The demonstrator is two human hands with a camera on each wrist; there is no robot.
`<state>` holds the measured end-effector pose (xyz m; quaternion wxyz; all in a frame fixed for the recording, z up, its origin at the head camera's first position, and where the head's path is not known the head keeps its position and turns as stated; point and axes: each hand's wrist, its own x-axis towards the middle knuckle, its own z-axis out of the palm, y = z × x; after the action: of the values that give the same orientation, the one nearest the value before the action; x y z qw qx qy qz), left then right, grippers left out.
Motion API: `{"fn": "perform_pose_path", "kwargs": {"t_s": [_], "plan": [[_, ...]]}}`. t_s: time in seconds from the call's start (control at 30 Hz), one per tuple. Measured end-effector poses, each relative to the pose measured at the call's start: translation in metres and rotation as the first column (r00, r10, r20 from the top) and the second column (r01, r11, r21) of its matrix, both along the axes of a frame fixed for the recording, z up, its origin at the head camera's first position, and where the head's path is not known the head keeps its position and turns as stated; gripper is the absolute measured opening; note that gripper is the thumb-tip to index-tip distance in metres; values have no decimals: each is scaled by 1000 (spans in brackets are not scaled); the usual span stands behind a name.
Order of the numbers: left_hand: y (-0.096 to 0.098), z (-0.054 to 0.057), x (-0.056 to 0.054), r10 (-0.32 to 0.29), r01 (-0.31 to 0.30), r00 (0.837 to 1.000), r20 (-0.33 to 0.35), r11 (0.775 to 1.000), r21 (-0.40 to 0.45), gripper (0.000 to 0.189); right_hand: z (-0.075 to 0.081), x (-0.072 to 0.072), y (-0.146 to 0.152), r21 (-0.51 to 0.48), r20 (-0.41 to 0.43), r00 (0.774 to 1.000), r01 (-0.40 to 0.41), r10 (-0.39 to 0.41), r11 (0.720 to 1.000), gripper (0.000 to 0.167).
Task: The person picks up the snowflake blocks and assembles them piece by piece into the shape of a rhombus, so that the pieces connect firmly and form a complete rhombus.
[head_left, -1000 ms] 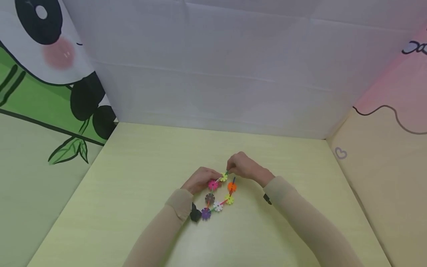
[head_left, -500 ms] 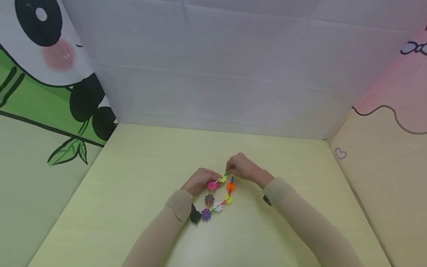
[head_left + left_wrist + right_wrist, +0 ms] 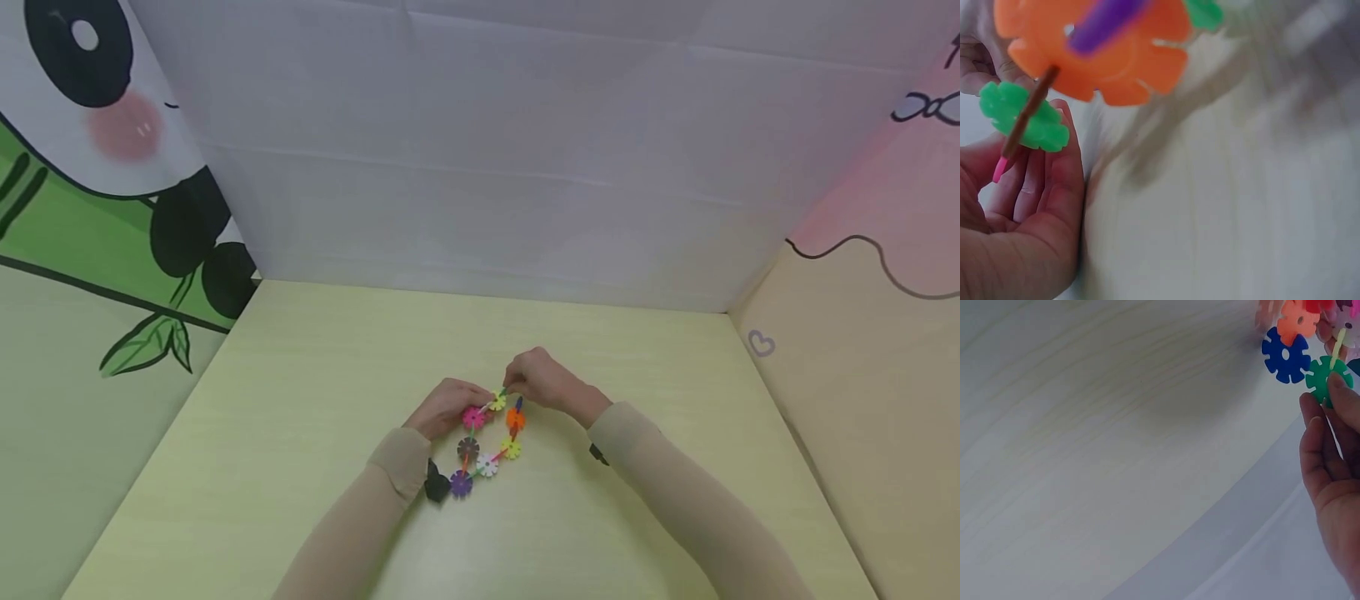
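A chain of colourful notched plastic snowflake discs stands in an open loop between my hands. In the head view my left hand [image 3: 445,407] holds it beside the pink disc [image 3: 473,417] and the upper yellow disc [image 3: 497,402]. My right hand [image 3: 543,379] pinches the green disc [image 3: 1319,378] at one end between thumb and fingers. The blue disc [image 3: 1285,355] at the other end lies close to it, joined to the orange disc [image 3: 515,418]. Brown [image 3: 468,449], purple [image 3: 461,483] and white discs [image 3: 487,465] make up the near side. My left fingertips are partly hidden.
The pale yellow table [image 3: 300,375] lies under both arms. A white wall sheet [image 3: 480,167] rises behind it, with printed side panels left and right. A black wrist device [image 3: 437,483] sits on my left wrist, close to the purple disc.
The head view has shifted slightly. Both hands keep their holds on the chain and hardly move. The blue end disc looks a little turned and closer to the green one.
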<state>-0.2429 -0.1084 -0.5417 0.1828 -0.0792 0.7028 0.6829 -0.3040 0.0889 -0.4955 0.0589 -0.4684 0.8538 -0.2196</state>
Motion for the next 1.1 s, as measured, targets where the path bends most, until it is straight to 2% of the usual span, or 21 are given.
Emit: {"fn": "perform_pose_path", "kwargs": {"t_s": [0.3,0.5,0.8,0.97,1.1], "plan": [[-1,-2,-1,-48,48,999,2,999,2,20,-3,1,3,-16,-40,999,-18,17,1000,4],[0,0,-4,-97,97,995,22,995,29,16,2,1,5,-16,-30,1000,1,-2,1000,8],[5,0,-8,-109,105,992,59,992,71,21,2,-2,9,-32,-50,999,-2,1,999,9],[4,0,-7,-123,118,991,49,988,100,23,8,-2,18,-30,-11,998,56,-56,998,12],[3,-1,-9,-109,103,993,55,990,100,21,14,-3,35,-28,19,994,110,-110,994,13]]}}
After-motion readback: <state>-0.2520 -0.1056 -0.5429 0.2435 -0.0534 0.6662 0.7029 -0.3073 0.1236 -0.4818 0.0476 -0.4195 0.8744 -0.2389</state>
